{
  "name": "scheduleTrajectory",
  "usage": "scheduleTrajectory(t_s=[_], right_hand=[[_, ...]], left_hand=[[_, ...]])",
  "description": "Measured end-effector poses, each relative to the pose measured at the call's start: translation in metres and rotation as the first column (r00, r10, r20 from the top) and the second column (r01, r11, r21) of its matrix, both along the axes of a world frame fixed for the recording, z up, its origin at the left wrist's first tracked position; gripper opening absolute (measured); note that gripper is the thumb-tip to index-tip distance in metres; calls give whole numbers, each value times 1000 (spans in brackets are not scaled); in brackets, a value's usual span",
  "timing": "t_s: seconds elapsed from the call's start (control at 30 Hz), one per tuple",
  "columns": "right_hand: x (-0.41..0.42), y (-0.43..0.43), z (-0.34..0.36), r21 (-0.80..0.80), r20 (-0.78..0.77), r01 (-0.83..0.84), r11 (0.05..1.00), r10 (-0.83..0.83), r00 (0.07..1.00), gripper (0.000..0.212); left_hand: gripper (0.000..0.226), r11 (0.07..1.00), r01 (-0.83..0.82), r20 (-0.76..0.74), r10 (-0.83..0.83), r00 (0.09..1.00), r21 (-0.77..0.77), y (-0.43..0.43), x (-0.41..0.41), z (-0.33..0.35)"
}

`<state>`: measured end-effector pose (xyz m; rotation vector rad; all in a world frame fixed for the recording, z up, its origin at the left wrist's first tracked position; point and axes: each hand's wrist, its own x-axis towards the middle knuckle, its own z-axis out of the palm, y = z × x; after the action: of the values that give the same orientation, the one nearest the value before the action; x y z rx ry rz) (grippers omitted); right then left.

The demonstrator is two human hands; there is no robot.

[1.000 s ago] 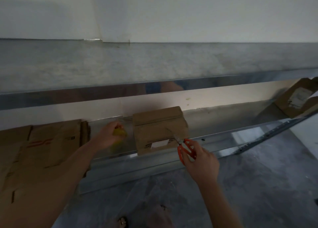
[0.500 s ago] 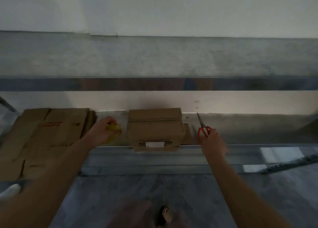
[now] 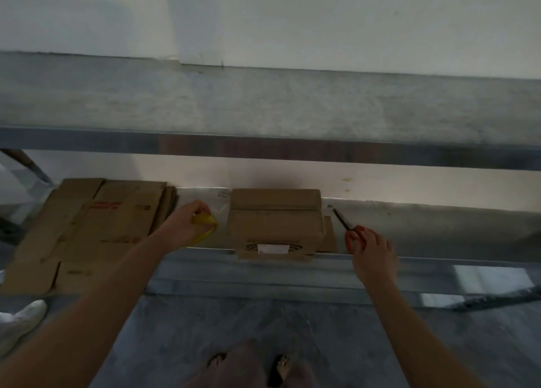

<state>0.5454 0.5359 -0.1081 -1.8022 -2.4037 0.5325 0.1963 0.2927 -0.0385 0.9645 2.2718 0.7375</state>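
Curling round a glossy yellow roll [image 3: 205,223], the left grip [image 3: 183,226] sits over the dull grey metal shelf [image 3: 439,226], just left of a squat, matte brown cardboard box [image 3: 276,220] that slightly overhangs the shelf's front edge. Just right of the box, the right grip [image 3: 373,255] grasps the red loop handles of scissors [image 3: 352,235], whose thin dark blades are closed and point toward the shelf's back edge. Flattened cardboard [image 3: 96,229] lies toward the shelf's left end.

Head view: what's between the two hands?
Head view shows a cardboard box between them: left hand grips a yellow thing, right hand holds red scissors.
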Motion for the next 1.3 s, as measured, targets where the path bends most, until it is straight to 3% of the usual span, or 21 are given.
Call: scheduleTrajectory(t_s=[0.07, 0.17, 0.27, 0.4, 0.53, 0.63, 0.93, 1.13, 1.3], right_hand=[[-10, -23, 19, 130, -122, -26, 991, 42, 992, 44], [-40, -69, 50, 360, -135, -133, 923, 193, 972, 49], [-91, -124, 76, 447, -169, -233, 864, 337, 926, 54], [-167, -176, 85, 394, -137, -334, 856, 414, 900, 56], [-211, -186, 73, 198, -46, -280, 939, 294, 955, 63], [-222, -188, 63, 152, -3, -228, 962, 231, 973, 62], [-226, -190, 55, 245, -30, -236, 940, 251, 967, 58], [-237, -177, 48, 288, -234, -47, 957, 117, 965, 43], [-241, -175, 39, 327, -293, 7, 945, 95, 952, 43]], left_hand=[[24, 1000, 31, -2, -31, 1000, 7, 0, -2, 4], [22, 996, 83, 30, -84, 996, 26, -1, -6, 11], [23, 985, 167, 55, -169, 984, 32, -5, -15, 17], [26, 970, 236, 93, -240, 966, 52, -10, -25, 21], [26, 956, 280, 97, -288, 953, 86, -11, -30, 21], [26, 946, 307, 113, -318, 941, 108, -11, -34, 18], [32, 931, 349, 136, -362, 922, 111, -7, -56, 7], [28, 923, 350, 195, -377, 906, 158, 3, -61, 0], [21, 897, 396, 120, -423, 898, 197, 5, -66, -10]])
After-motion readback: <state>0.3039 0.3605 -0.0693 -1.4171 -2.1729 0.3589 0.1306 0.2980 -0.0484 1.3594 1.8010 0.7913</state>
